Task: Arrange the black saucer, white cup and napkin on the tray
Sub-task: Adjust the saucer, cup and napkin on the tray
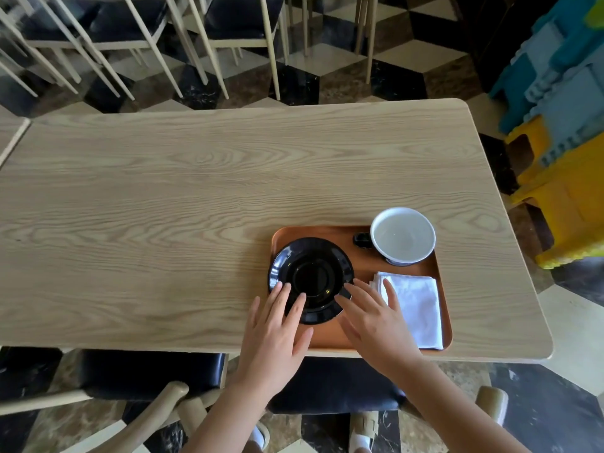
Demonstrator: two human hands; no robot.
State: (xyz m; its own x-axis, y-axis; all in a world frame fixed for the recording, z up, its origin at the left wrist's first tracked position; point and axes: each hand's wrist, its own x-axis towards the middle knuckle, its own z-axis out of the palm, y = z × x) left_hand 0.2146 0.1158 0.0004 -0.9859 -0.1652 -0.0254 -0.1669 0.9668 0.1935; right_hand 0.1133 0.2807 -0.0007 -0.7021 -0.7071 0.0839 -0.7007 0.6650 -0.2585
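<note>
Saucer (pixel 311 278) under fingers (pixel 295 305) of both hands.

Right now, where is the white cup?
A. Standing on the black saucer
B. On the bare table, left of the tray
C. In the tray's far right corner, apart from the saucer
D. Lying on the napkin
C: the white cup stands upright in the far right corner of the tray, with bare tray between it and the black saucer.

Tray (pixel 362 342): copper-orange. Saucer (pixel 310 278): glossy black. Cup (pixel 404 236): white, with black handle. Napkin (pixel 416 305): plain white. Table (pixel 196 197): pale wood with wavy grain. Floor (pixel 343 70): black, white and brown cube-pattern tiles. Chair seats (pixel 242 14): dark, on cream frames.
</note>
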